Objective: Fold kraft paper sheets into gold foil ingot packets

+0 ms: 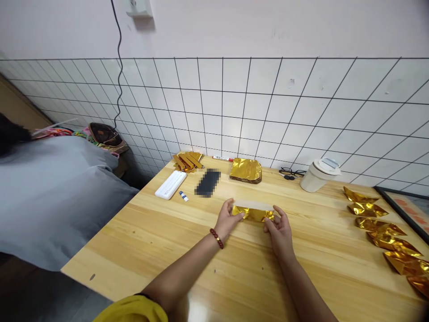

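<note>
A sheet of gold foil paper [254,213], its near part folded up and a pale strip showing along the far side, is held just over the wooden table. At its left end my left hand [229,219] pinches it, thumb on the gold face. The right end is gripped by my right hand [279,228], thumb also on the foil and fingers curled behind. Beyond the hands lies a stack of gold foil sheets [246,170]. Folded gold foil pieces [381,227] form a row along the right side.
Flat gold strips [188,161], a white power bank [170,184], a small blue-and-white tube [183,196], a blurred dark phone [208,182], a marker [222,158], glasses [292,172] and a lidded cup [318,174] stand around the wooden table [161,250]. A person in grey [63,192] is at left.
</note>
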`<state>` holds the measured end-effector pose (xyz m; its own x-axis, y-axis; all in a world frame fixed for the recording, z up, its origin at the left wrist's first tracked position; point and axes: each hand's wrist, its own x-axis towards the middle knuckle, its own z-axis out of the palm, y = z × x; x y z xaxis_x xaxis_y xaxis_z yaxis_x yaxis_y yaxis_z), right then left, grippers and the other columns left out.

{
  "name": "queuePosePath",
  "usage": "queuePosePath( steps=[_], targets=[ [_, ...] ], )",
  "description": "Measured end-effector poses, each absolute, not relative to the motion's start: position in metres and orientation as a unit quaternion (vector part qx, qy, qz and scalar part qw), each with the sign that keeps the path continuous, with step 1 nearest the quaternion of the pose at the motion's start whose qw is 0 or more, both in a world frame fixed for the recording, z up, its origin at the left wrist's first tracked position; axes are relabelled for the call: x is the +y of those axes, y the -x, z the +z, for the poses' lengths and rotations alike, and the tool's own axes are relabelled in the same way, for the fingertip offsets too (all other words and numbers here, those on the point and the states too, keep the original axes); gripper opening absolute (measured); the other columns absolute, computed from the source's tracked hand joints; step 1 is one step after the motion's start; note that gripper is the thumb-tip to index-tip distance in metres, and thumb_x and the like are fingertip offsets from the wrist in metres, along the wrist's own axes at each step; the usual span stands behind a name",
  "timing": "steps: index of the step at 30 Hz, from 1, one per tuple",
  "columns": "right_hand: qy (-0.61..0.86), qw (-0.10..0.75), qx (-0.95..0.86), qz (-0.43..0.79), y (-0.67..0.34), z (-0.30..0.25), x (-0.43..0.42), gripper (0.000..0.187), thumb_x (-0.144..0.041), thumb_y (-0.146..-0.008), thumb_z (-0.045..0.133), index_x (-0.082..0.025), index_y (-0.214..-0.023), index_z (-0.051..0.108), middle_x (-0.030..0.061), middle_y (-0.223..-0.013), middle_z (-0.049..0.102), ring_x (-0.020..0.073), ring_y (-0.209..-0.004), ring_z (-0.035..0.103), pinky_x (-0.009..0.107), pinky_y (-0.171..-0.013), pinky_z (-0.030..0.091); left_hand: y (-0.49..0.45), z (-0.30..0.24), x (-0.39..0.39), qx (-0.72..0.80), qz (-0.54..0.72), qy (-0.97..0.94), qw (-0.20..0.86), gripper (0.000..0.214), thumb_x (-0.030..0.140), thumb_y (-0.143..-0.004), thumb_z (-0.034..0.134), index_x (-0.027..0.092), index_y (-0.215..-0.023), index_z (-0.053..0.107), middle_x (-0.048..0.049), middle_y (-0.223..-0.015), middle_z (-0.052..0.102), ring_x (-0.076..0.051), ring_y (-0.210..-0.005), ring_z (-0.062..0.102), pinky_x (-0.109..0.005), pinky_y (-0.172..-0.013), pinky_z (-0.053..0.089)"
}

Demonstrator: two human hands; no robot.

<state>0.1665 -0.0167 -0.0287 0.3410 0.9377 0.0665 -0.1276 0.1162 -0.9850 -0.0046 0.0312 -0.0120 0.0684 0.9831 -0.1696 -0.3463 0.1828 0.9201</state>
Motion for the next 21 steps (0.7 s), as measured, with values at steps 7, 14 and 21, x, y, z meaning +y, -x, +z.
queuePosePath(
  steps=[7,14,21],
  targets=[
    [0.553,0.584,-0.442,0.398,-0.161,-0.032,-0.018,0.066,-0.048,-0.078,0.069,-0.025,-0.132,0.038,0.0038,-0.093,0.065,0.0164,-0.065,0.060,0.029,-0.056,0.050,0.034,0.002,-0.002,0.409,0.392,-0.780,0.264,0.067,0.026,-0.089,0.050,0.020,-0.151,0.026,-0.0157,-0.156,0.030,-0.027,-0.147,0.023,-0.048,-0.121,0.020],
    [0.615,0.560,-0.482,0.276,-0.162,-0.030,-0.024,0.063,-0.048,-0.084,0.064,-0.025,-0.136,0.038,0.0131,-0.124,0.054,0.0174,-0.072,0.059,0.035,-0.062,0.052,0.008,-0.014,-0.015,0.376,0.135,-0.892,0.210,0.079,0.057,-0.092,0.041,0.006,-0.150,0.027,-0.0207,-0.160,0.015,-0.036,-0.149,0.006,-0.054,-0.121,0.009],
    [0.587,0.377,-0.714,0.057,-0.157,-0.029,-0.029,0.045,-0.037,-0.096,0.047,-0.027,-0.140,0.046,0.0111,-0.145,0.048,0.0303,-0.131,0.045,0.051,-0.106,0.037,0.012,-0.018,-0.011,0.366,0.119,-0.901,0.201,0.074,0.051,-0.094,0.037,0.009,-0.153,0.023,-0.0187,-0.160,0.012,-0.035,-0.149,0.002,-0.053,-0.121,0.005]
  ],
)
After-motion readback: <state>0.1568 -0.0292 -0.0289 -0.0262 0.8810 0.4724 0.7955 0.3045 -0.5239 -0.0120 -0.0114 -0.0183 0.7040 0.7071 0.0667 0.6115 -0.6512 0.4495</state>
